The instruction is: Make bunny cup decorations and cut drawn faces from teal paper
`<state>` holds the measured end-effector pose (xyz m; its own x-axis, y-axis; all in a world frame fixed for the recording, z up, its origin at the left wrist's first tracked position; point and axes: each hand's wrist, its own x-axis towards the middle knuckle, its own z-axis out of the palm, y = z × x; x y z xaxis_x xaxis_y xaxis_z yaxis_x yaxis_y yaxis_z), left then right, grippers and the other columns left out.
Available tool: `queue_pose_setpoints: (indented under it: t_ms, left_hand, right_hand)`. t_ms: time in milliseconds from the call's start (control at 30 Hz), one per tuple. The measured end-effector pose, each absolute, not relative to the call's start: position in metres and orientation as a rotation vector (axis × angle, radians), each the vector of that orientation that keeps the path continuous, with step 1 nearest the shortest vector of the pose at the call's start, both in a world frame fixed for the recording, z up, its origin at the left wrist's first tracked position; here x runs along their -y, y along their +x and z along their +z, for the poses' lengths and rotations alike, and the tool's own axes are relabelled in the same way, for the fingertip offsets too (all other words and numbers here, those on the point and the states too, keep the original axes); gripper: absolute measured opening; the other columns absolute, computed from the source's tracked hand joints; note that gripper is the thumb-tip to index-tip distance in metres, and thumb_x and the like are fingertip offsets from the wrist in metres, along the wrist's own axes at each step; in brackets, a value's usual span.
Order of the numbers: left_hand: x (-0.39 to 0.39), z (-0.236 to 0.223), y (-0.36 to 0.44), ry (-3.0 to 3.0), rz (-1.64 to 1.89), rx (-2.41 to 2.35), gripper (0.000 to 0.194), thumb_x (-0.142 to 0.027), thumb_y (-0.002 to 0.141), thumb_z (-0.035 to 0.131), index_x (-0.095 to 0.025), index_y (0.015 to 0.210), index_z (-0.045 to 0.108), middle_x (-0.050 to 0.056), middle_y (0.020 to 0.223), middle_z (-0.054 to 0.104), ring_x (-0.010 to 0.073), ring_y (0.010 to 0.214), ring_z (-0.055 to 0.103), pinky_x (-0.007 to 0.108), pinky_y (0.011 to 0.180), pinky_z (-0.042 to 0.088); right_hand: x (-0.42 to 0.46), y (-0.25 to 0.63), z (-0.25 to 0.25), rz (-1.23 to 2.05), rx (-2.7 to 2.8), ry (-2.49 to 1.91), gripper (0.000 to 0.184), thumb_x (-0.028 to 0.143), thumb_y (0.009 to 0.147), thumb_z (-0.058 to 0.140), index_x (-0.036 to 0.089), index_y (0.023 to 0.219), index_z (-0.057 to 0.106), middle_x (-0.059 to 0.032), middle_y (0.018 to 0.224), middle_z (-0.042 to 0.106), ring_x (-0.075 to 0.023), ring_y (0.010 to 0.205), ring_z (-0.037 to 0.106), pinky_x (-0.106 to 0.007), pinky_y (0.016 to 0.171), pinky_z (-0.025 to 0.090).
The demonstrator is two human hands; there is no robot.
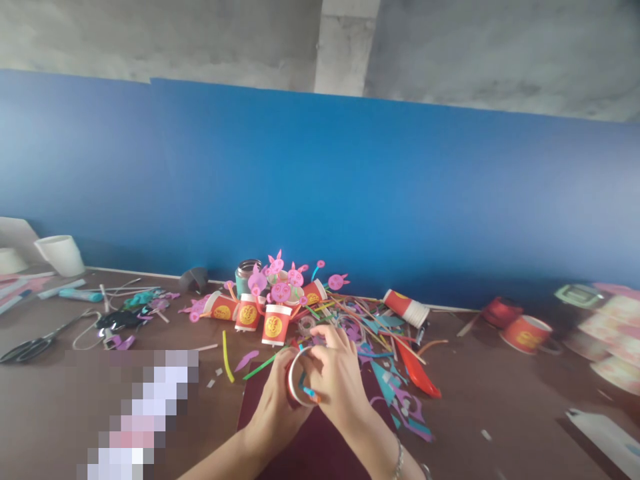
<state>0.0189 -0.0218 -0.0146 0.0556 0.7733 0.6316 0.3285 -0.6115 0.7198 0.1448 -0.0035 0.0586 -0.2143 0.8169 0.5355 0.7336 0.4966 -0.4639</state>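
Note:
My left hand (277, 393) is wrapped round a red paper cup (296, 387), its open, white-lined mouth tilted towards me. At the cup's right side, my right hand (337, 377) is closed over the rim, with fingertips reaching to the inside. A blue straw (309, 392) shows inside the cup, with an orange bit at its end. Just beyond my hands stand red-and-white paper cups (277, 325) with yellow prints, and pink pig-shaped cutouts (281, 291) rise above them. Below both hands lies a dark maroon sheet (320, 447).
Straws and paper scraps (360, 327) heap behind my right hand. Stacked cups (406, 308) lie on their side there. Scissors (43, 343) and a white cup (61, 255) are at left. A red mug (526, 333) stands at right. A blue partition (320, 187) closes off the back.

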Motion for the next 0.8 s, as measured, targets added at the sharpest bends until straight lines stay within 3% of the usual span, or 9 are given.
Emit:
queue_pose_setpoints:
  t_ms: [133, 267, 400, 467, 633, 800]
  left_hand:
    - [0.021, -0.009, 0.016, 1.677, 1.478, -1.053, 0.057, -0.015, 0.069, 0.067, -0.021, 0.119, 0.040, 0.008, 0.109, 0.058, 0.0239, 0.100, 0.060, 0.037, 0.086, 0.050]
    - [0.020, -0.005, 0.012, 1.420, 1.328, -0.900, 0.056, -0.027, 0.073, 0.069, -0.022, 0.120, 0.039, 0.006, 0.101, 0.058, 0.0198, 0.088, 0.061, 0.032, 0.077, 0.053]
    - [0.021, -0.010, 0.010, 1.290, 1.279, -0.833, 0.060, -0.039, 0.071, 0.073, -0.021, 0.120, 0.045, 0.009, 0.103, 0.061, 0.0230, 0.093, 0.060, 0.036, 0.082, 0.051]
    - [0.020, -0.015, 0.011, 1.229, 1.296, -0.842, 0.063, -0.045, 0.069, 0.073, -0.020, 0.120, 0.047, 0.010, 0.104, 0.062, 0.0247, 0.094, 0.060, 0.038, 0.084, 0.050]
    - [0.017, -0.017, 0.014, 1.209, 1.342, -0.832, 0.072, -0.047, 0.062, 0.078, -0.020, 0.121, 0.047, 0.007, 0.089, 0.065, 0.0219, 0.078, 0.063, 0.037, 0.074, 0.053]
    - [0.016, -0.010, 0.013, 1.174, 1.412, -0.918, 0.067, -0.048, 0.069, 0.072, -0.020, 0.125, 0.048, 0.012, 0.114, 0.063, 0.0286, 0.105, 0.059, 0.041, 0.091, 0.048]
  right_hand:
    - [-0.001, 0.152, 0.067, 0.280, 1.883, -1.191, 0.019, 0.028, 0.079, 0.064, 0.020, 0.062, 0.068, -0.0091, 0.099, 0.065, -0.0246, 0.093, 0.059, -0.038, 0.083, 0.044]
    - [-0.015, 0.166, 0.069, 0.589, 1.647, -1.207, 0.032, 0.041, 0.086, 0.052, 0.017, 0.075, 0.069, -0.0094, 0.087, 0.068, -0.0219, 0.082, 0.063, -0.031, 0.073, 0.047]
    - [-0.026, 0.171, 0.055, 1.205, 1.565, -1.214, 0.032, 0.043, 0.077, 0.059, 0.014, 0.074, 0.072, -0.0054, 0.070, 0.069, -0.0201, 0.068, 0.063, -0.028, 0.063, 0.046]
    - [-0.026, 0.167, 0.050, 1.356, 1.425, -1.196, 0.030, 0.042, 0.073, 0.062, 0.013, 0.074, 0.072, -0.0041, 0.065, 0.068, -0.0186, 0.064, 0.062, -0.027, 0.059, 0.045]
    - [-0.019, 0.155, 0.054, 1.284, 1.352, -1.163, 0.019, 0.030, 0.072, 0.057, 0.015, 0.071, 0.069, -0.0028, 0.063, 0.066, -0.0166, 0.064, 0.059, -0.024, 0.057, 0.043]
    - [-0.015, 0.152, 0.060, 1.170, 1.334, -1.164, 0.020, 0.037, 0.075, 0.053, 0.019, 0.066, 0.058, 0.0000, 0.062, 0.060, -0.0161, 0.061, 0.056, -0.025, 0.057, 0.044]
